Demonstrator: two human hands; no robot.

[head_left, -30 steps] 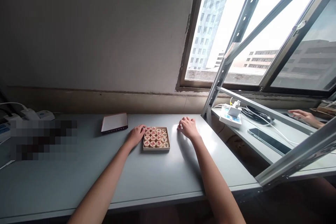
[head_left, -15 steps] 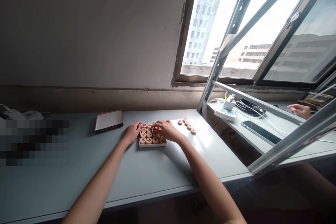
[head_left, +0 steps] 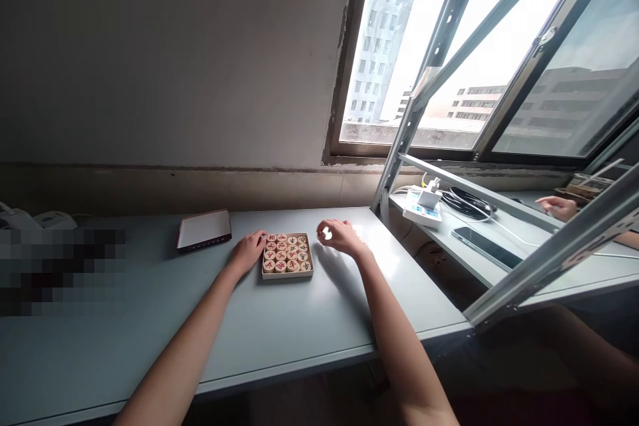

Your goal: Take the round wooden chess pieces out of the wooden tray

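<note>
A shallow box (head_left: 287,274) of round wooden chess pieces (head_left: 286,255) with red and dark characters lies on the grey table (head_left: 279,333). My left hand (head_left: 248,250) rests flat on the table with its fingers against the box's left side. My right hand (head_left: 340,237) hovers just right of the box, fingers pinched on a pale round chess piece (head_left: 326,233). A few loose pieces on the table are mostly hidden behind this hand.
A flat dark-red lid (head_left: 204,229) lies left of the box. A slanted metal shelf frame (head_left: 549,249) stands at right. Behind it are a power strip (head_left: 422,208), cables (head_left: 469,200), a phone (head_left: 486,247) and another person's hand (head_left: 556,206). The wall and window rise behind.
My right hand came from the loose pieces to the box, took a piece and moved back right of the box. My left hand stayed at the box. The camera shifted slightly.
</note>
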